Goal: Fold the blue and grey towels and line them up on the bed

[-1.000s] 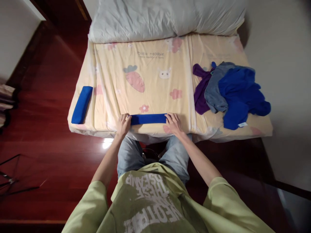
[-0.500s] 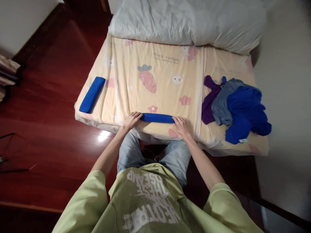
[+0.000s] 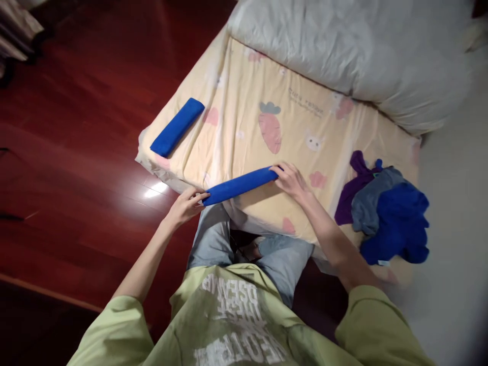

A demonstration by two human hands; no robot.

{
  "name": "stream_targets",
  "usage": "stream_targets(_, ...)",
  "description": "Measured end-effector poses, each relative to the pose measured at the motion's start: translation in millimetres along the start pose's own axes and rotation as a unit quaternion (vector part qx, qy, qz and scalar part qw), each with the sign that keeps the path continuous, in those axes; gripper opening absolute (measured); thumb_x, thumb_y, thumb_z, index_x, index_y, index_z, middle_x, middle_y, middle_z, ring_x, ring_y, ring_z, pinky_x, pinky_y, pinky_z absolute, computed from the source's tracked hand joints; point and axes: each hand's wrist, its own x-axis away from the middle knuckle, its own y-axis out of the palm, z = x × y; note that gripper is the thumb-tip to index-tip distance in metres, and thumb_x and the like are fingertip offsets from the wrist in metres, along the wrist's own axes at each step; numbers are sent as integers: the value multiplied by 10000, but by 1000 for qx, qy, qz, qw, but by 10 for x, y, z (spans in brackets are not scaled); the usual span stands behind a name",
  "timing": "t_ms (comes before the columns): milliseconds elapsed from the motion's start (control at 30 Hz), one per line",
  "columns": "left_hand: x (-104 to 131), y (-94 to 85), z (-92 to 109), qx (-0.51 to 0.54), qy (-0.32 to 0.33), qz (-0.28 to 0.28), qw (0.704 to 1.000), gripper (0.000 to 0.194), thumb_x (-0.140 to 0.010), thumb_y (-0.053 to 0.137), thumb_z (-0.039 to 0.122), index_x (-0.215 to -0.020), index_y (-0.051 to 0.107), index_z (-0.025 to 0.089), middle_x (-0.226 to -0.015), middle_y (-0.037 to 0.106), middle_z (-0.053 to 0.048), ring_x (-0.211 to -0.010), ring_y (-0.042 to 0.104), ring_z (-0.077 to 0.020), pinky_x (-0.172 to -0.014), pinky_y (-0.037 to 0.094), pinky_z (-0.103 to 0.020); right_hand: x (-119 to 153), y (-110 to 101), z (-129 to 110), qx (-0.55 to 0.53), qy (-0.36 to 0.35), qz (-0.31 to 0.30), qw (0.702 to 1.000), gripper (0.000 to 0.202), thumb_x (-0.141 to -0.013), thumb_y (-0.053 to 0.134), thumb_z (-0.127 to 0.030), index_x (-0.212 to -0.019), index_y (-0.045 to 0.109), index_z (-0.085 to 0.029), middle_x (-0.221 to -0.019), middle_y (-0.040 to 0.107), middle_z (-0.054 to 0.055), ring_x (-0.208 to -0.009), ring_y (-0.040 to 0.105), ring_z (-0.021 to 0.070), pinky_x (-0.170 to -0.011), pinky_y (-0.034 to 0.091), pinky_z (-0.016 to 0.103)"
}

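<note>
A long, narrow folded blue cloth (image 3: 241, 185) is stretched between my two hands, slanting up to the right over the front edge of the bed. Its left end is pinched by my left hand (image 3: 187, 204), out past the mattress edge. My right hand (image 3: 288, 178) is closed on the other end, above the yellow sheet. A second folded blue cloth (image 3: 177, 128) lies flat at the bed's left side. To the right sits a loose heap made up of a purple cloth (image 3: 347, 195), a grey-blue cloth (image 3: 375, 199) and a crumpled blue cloth (image 3: 402, 223) with a small white label.
The bed (image 3: 244, 127) has a yellow sheet printed with carrots and rabbits. A bunched pale quilt (image 3: 343, 46) covers its far side. Dark red wooden floor (image 3: 95, 127) lies to the left, and a pale wall (image 3: 453, 203) borders the right.
The folded cloth, flat on the bed's front edge before, is now lifted and tilted, its right end higher. Both hands moved with it toward the left. The view has turned.
</note>
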Motion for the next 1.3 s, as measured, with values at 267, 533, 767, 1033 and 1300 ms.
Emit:
stream_targets(267,-86,-437,-711,-209,18,164,964,226,-1008,589,273,-1177,739,273,-983,718,-101,-802,584,-197,-728,450,-356,-2319,229,-94,51,-112,56,991,277,-1042,407,-150,-1208,629,-162,-1187,637,143,-1192,520,320,-1038,394,546)
stream_targets(533,-163,-478,-1297,-290,-14,120,950,308,-1050,479,231,-1229,728,255,-1009,740,-113,-816,593,-204,-735,408,-371,-3416,909,-266,41,-126,59,989,299,-1096,339,-182,-1225,604,-130,-1219,620,152,-1231,523,303,-1052,417,525)
stream_targets(767,-119,-372,-1578,-293,-23,97,951,367,-1025,492,128,-1246,741,284,-1049,741,-106,-860,594,-211,-756,396,-368,-3559,1296,-323,27,-91,20,995,331,-1103,291,-153,-1202,606,-121,-1258,613,161,-1248,525,286,-1049,438,498)
stream_targets(1033,-156,-300,-1587,-267,-82,80,957,350,-1031,498,163,-1254,743,277,-1125,722,-134,-955,606,-228,-849,434,-400,-3628,1461,-288,7,-52,2,999,421,-1092,188,-30,-1255,576,-21,-1385,557,182,-1367,451,224,-1164,330,441)
stream_targets(1300,-101,-188,-1107,-221,-113,131,960,486,-1020,416,111,-1462,592,209,-1431,598,-197,-1352,534,-290,-1038,471,-472,-2683,1189,-476,-155,-12,51,987,518,-989,414,-57,-1487,513,-155,-1585,464,148,-1535,334,253,-1261,304,567)
